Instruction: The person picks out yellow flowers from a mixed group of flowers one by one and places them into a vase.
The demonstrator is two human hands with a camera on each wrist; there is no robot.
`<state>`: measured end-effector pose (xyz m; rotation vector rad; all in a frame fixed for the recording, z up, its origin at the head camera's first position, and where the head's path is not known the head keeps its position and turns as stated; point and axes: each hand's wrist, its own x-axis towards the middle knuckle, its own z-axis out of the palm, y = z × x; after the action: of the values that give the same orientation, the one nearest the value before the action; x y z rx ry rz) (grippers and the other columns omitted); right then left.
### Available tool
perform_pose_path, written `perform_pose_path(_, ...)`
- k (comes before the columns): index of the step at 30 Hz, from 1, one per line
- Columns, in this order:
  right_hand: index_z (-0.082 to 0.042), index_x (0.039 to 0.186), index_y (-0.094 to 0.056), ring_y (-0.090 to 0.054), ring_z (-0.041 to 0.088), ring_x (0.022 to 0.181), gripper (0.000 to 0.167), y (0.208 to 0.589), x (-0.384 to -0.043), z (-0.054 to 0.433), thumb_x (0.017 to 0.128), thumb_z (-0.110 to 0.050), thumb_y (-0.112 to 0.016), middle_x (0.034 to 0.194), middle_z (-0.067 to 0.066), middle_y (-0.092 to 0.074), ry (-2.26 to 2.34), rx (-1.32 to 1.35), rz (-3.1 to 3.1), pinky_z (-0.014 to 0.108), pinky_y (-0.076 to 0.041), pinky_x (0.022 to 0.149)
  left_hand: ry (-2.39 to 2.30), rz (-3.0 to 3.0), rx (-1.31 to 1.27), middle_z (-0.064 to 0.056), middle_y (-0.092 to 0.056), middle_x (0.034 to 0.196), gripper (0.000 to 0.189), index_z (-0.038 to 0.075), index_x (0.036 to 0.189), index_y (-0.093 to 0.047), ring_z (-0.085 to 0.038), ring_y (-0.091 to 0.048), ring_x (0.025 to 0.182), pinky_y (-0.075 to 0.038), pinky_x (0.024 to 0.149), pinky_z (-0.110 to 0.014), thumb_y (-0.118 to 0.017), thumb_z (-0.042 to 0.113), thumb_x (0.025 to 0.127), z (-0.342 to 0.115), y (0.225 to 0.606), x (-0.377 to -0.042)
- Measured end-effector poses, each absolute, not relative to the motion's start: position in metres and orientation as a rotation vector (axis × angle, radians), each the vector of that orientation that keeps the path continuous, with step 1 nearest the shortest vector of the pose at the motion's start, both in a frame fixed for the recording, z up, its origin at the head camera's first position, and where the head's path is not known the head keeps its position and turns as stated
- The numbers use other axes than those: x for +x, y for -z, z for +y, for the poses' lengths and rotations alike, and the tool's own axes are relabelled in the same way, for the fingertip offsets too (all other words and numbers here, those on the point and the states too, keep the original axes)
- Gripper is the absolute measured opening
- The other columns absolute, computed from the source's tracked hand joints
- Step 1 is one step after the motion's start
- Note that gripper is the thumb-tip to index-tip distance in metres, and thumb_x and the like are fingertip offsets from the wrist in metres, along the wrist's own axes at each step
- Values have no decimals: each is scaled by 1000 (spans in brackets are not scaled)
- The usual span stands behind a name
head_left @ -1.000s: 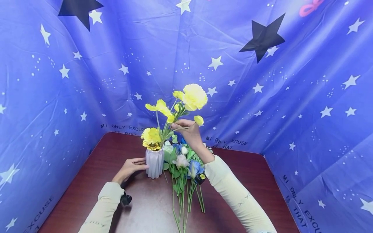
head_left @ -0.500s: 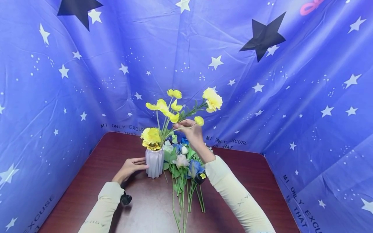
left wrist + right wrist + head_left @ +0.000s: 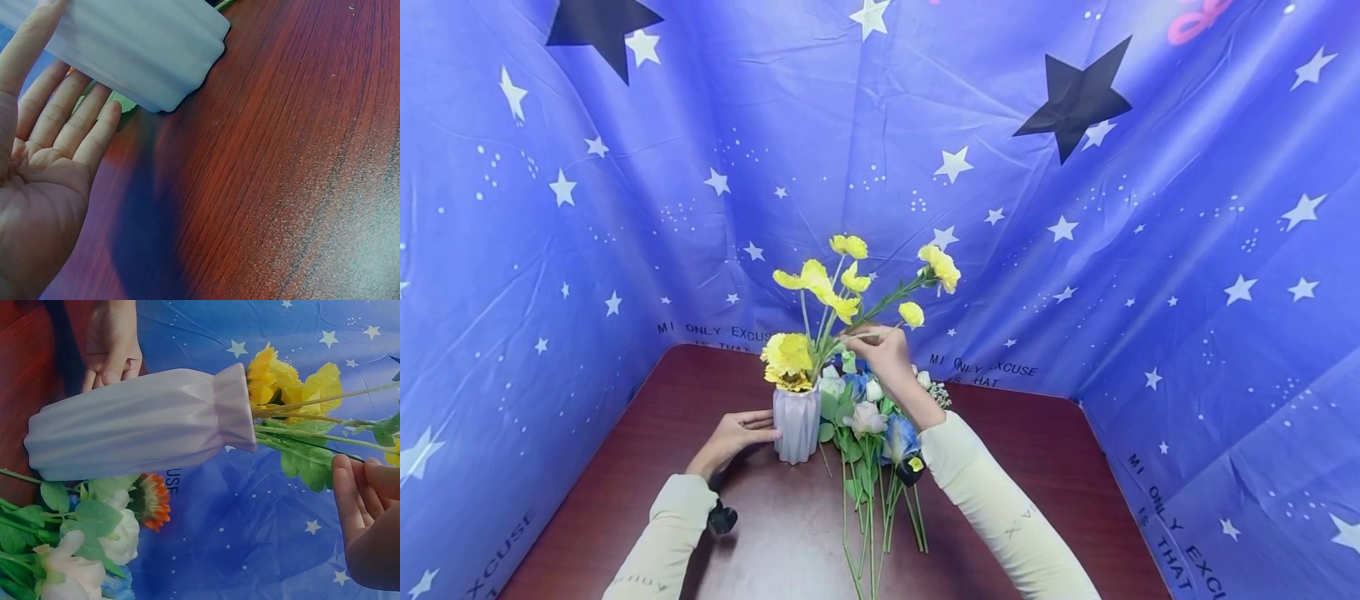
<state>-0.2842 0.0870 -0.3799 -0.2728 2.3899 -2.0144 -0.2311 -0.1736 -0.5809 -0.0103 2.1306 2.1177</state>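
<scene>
A pale lilac ridged vase [image 3: 796, 427] stands upright on the table. Straight fingers of my left hand [image 3: 733, 437] touch its left side, with the thumb nearer the camera; in the left wrist view some fingertips go behind the vase [image 3: 134, 50]. Above and right of the rim, my right hand [image 3: 883, 354] pinches the dark green stem of a ruffled yellow flower [image 3: 942, 268], whose head leans right. Its stem runs into the vase mouth, seen in the right wrist view beside the right hand [image 3: 372, 519]. Several other yellow flowers [image 3: 787, 358] stand in the vase.
Right of the vase lies a pile of blue and white flowers [image 3: 867, 418], their stems pointing to the near edge. An orange flower [image 3: 152, 501] lies among them in the right wrist view. The dark red table [image 3: 1022, 467] is enclosed by a blue star-printed cloth [image 3: 1150, 208].
The pinched yellow flower's head has moved right and slightly down, and its stem now leans further. My right hand has come a little lower. The left hand stays at the vase.
</scene>
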Motion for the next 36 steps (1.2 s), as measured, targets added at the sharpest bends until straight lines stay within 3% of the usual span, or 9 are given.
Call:
perform_pose_path(11, 5, 101, -78, -69, 8, 84, 13, 383, -281, 85, 94, -4, -71, 105, 17, -78, 1905, -341, 2457, 21, -60, 71, -2117, 2124, -20, -27, -60, 138, 65, -12, 136, -57, -23, -64, 124, -57, 94, -21, -85, 12, 83, -174, 582, -231)
perform_pose_path(16, 7, 106, -77, -65, 2, 76, 16, 386, -281, 85, 95, 0, -67, 106, 22, -76, 1853, -431, 2440, 17, -55, 65, -2122, 2123, -15, -28, -60, 139, 64, -12, 136, -57, -28, -62, 126, -57, 95, -21, -85, 12, 83, -175, 581, -231)
perform_pose_path(18, 8, 108, -75, -55, 2, 63, 19, 388, -280, 85, 95, 5, -61, 114, 24, -74, 1824, -443, 2449, 19, -46, 55, -2123, 2126, -16, -28, -60, 139, 64, -12, 136, -57, -31, -61, 128, -58, 95, -22, -85, 12, 83, -175, 581, -231)
perform_pose_path(22, 10, 109, -74, -54, 0, 73, 21, 396, -281, 85, 94, 7, -60, 116, 24, -73, 1822, -492, 2444, 20, -50, 61, -2117, 2132, -10, -28, -60, 139, 65, -12, 136, -57, -30, -61, 128, -58, 95, -22, -85, 14, 84, -174, 580, -231)
perform_pose_path(23, 11, 108, -74, -51, 3, 71, 20, 398, -281, 84, 93, 7, -62, 106, 23, -74, 1831, -507, 2437, 21, -51, 63, -2118, 2130, -10, -28, -59, 139, 65, -12, 136, -57, -28, -62, 127, -58, 95, -22, -85, 14, 84, -174, 580, -231)
perform_pose_path(25, 12, 105, -75, -59, 2, 85, 17, 401, -282, 83, 93, 2, -67, 88, 17, -75, 1845, -546, 2402, 23, -58, 77, -2119, 2125, -14, -28, -59, 139, 65, -12, 136, -57, -25, -64, 124, -58, 95, -22, -85, 13, 84, -174, 580, -231)
perform_pose_path(29, 13, 93, -74, -59, 8, 74, 17, 406, -284, 80, 93, -4, -71, 62, 0, -63, 1842, -589, 2376, 25, -54, 76, -2117, 2126, -29, -28, -59, 139, 65, -12, 136, -57, -23, -65, 122, -58, 95, -22, -85, 12, 83, -174, 581, -232)
perform_pose_path(31, 15, 91, -73, -66, 11, 75, 19, 407, -284, 79, 93, -4, -71, 65, 1, -69, 1860, -600, 2323, 30, -60, 79, -2116, 2130, -31, -28, -59, 139, 65, -12, 136, -57, -24, -64, 123, -58, 95, -22, -85, 13, 83, -174, 581, -232)
perform_pose_path(36, 19, 96, -71, -77, 31, 83, 19, 408, -284, 76, 95, 0, -69, 88, 25, -76, 1867, -628, 2191, 46, -64, 88, -2121, 2125, -17, -29, -58, 140, 67, -13, 137, -56, -24, -66, 121, -58, 95, -23, -85, 13, 83, -175, 583, -232)
